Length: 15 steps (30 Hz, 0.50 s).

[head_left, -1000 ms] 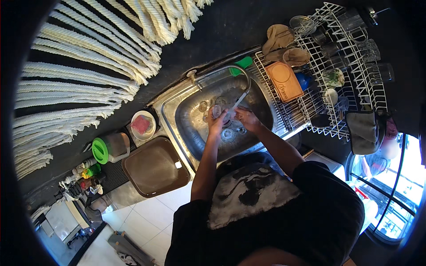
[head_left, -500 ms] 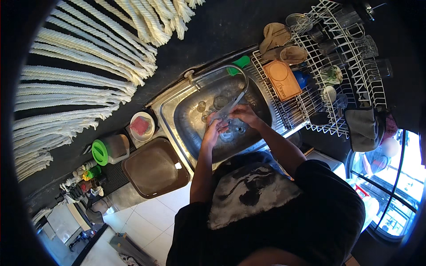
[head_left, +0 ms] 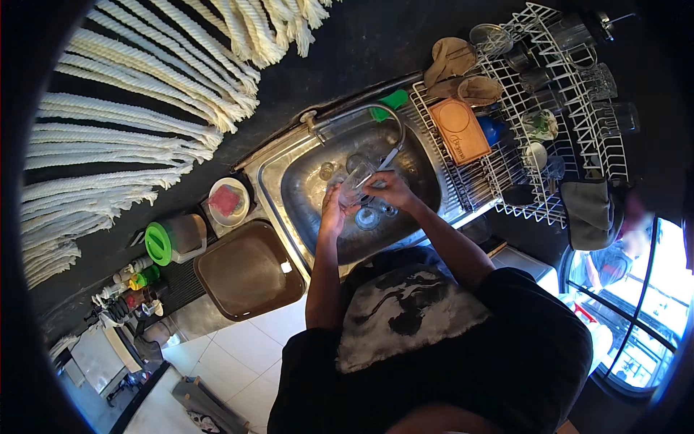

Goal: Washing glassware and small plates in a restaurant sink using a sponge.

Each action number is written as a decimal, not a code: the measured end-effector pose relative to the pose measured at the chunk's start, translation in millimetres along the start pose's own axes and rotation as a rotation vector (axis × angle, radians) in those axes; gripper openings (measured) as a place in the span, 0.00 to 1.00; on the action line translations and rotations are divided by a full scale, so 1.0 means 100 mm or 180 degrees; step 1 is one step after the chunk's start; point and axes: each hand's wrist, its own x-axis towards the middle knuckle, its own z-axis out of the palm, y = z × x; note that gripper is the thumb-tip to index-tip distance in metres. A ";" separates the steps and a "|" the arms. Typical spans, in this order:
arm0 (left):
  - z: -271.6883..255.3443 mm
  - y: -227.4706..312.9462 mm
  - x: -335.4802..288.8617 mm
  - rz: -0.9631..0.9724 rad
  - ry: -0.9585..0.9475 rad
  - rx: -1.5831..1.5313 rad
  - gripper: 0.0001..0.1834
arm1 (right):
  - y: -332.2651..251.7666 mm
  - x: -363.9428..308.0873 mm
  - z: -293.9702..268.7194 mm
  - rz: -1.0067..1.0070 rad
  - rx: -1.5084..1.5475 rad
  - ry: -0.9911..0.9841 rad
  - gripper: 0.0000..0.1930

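Observation:
Over the steel sink (head_left: 271,170), a clear drinking glass (head_left: 359,176) is held at a tilt just below the tip of the curved faucet (head_left: 370,106). My left hand (head_left: 334,210) is wrapped round its lower left side. From the right, my right hand (head_left: 391,189) closes on the glass with bent fingers; part of the grip is hidden. Beneath my hands, a clear glass piece (head_left: 367,218) lies on the sink bottom. Further back in the basin sit other small glassware (head_left: 327,171), hard to tell apart.
A wire dish rack (head_left: 531,155) with glasses, cups and a wooden board (head_left: 460,130) stands right. On the left are a brown tray (head_left: 249,271), a white bowl (head_left: 243,192) holding something pink, and a green-lidded pitcher (head_left: 189,237). A green object (head_left: 390,105) lies behind the sink.
The glass has turned between my hands, and its open shape shows more plainly. My right hand has shifted slightly left and down. My left hand has moved a little left.

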 end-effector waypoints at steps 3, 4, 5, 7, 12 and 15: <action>0.07 -0.01 -0.03 0.0900 0.0127 0.0262 0.15 | 0.01 0.01 -0.04 0.1015 0.0974 0.0132 0.10; 0.06 -0.01 -0.05 0.1127 0.0022 0.0654 0.16 | -0.02 0.02 -0.04 0.1707 0.1481 0.0074 0.11; 0.08 0.00 -0.05 0.1355 -0.0105 0.1056 0.17 | 0.02 0.01 -0.04 0.1702 0.1479 0.0070 0.11; 0.14 0.04 -0.04 0.1547 -0.0141 0.1142 0.17 | 0.19 -0.02 -0.01 0.1967 0.1815 0.0239 0.12; 0.43 0.22 -0.20 0.1062 0.0482 0.1188 0.18 | 0.34 -0.17 0.10 0.1511 0.2810 0.0323 0.13; 0.52 0.27 -0.22 0.0432 0.0381 0.1697 0.18 | 0.43 -0.14 0.11 0.1361 0.3193 0.0289 0.13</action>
